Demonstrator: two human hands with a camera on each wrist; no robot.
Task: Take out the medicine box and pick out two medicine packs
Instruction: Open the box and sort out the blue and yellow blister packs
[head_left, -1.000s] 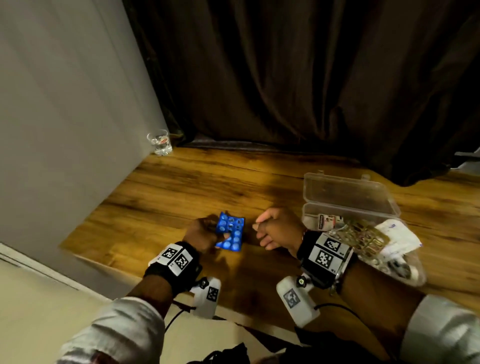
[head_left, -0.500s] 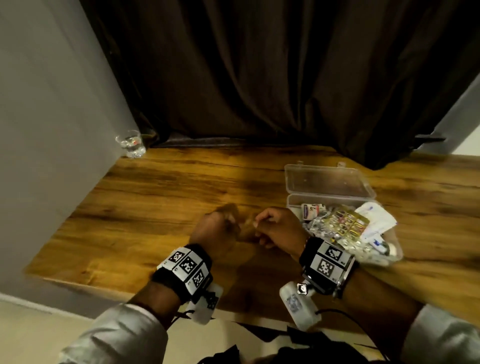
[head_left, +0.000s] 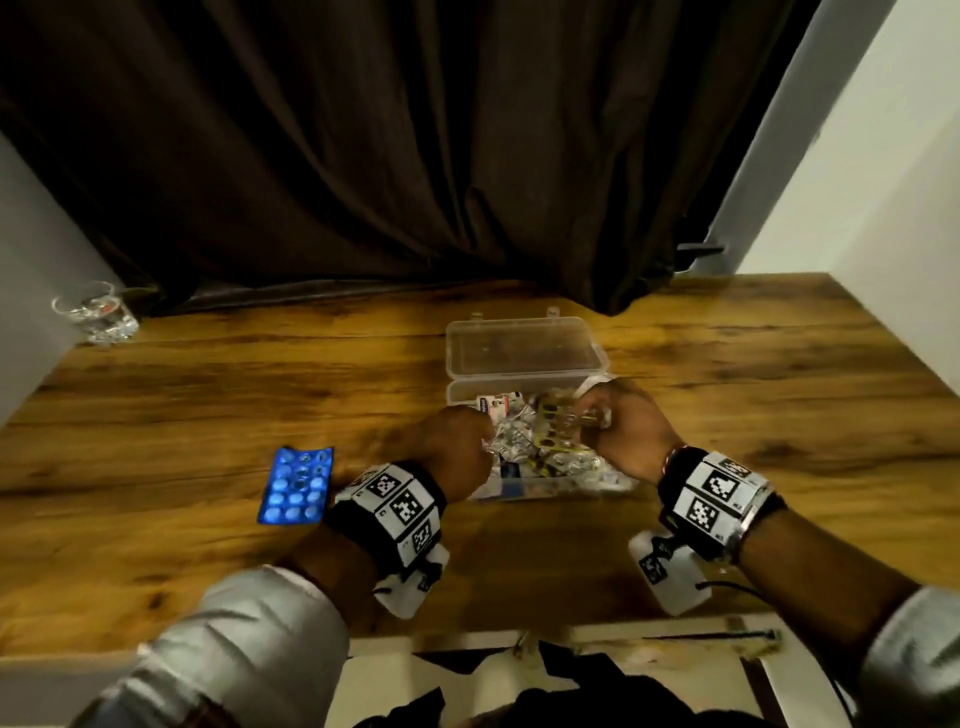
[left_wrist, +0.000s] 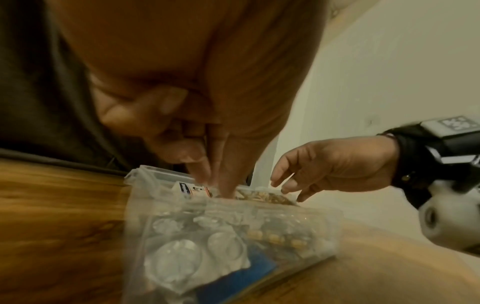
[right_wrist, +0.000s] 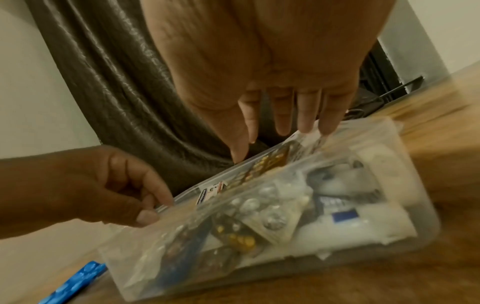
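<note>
Head view is showing the clear plastic medicine box (head_left: 524, 358) sitting open near the back edge of the wooden table (head_left: 208, 405), and one blue foil blister pack (head_left: 297, 486) lying out near the front edge. The left hand (head_left: 457, 447) is dipping loosely curled fingers among the packs, gripping nothing visible. The right hand (head_left: 623, 431) is hovering with fingers spread and relaxed over a gold blister strip (head_left: 558, 426). Tangled packs could be dragging neighbours out, or the light box tipping.
</note>
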